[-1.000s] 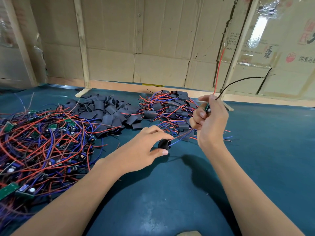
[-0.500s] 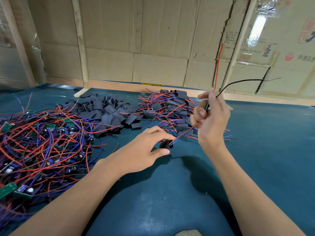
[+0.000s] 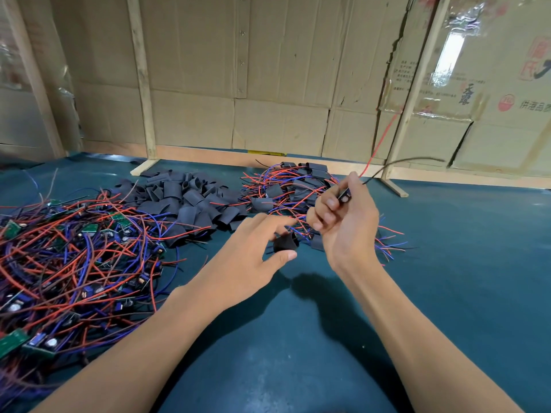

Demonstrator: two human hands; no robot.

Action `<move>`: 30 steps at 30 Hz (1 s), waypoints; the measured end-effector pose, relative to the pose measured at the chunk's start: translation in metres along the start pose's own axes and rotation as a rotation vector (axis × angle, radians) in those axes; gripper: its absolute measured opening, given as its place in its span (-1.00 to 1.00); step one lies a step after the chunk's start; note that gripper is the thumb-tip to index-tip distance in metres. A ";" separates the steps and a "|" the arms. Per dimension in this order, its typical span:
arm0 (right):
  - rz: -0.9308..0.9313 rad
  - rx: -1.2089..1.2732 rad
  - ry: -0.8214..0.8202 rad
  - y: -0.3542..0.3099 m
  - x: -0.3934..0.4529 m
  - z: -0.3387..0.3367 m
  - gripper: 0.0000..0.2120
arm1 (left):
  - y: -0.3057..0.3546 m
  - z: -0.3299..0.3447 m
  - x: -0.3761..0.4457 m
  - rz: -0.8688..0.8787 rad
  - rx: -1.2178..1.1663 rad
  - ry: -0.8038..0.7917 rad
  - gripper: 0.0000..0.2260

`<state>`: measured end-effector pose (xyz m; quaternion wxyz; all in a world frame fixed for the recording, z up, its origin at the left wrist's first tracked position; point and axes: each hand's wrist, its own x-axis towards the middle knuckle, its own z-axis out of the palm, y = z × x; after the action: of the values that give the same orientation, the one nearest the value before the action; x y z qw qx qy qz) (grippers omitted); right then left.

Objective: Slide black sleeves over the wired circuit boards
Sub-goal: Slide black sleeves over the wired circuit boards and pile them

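Just right of the pile of loose sleeves point(image 3: 190, 204), head view: one black sleeve point(image 3: 285, 243) is sitting pinched between the thumb and fingers of the left hand point(image 3: 253, 257), its open mouth facing right toward the right hand point(image 3: 343, 222). Long axis is running roughly left to right, slightly tilted up toward the mouth. The right hand, right of that pile and above the sleeve, is curling closed round a wired circuit board point(image 3: 344, 196); its red wire point(image 3: 378, 144) and black wire point(image 3: 402, 162) are trailing up and away. Risks, judged: the soft mouth flattening under the pinch so the board snags; trailing leads catching in the sleeved pile point(image 3: 292, 186) behind; whether any lead is already threaded through cannot be told.
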<state>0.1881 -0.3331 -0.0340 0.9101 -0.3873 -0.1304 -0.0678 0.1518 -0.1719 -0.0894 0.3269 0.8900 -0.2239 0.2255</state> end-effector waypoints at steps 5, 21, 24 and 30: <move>0.123 0.155 -0.042 0.005 -0.003 0.003 -0.66 | 0.008 -0.003 -0.001 -0.011 0.060 0.117 -0.58; -0.032 -0.656 -0.178 0.003 0.006 -0.012 -0.80 | 0.010 -0.012 0.002 -0.009 0.228 0.308 -0.60; -0.086 -0.692 -0.208 0.002 0.007 -0.015 -0.87 | 0.009 -0.015 0.002 -0.022 0.281 0.283 -0.61; -0.103 -0.837 -0.267 0.013 0.004 -0.017 -0.92 | 0.007 -0.019 0.004 -0.008 0.402 0.209 -0.58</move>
<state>0.1984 -0.3369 -0.0531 0.6456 -0.7208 -0.2272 -0.1092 0.1465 -0.1643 -0.0709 0.1652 0.9099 -0.1355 0.3555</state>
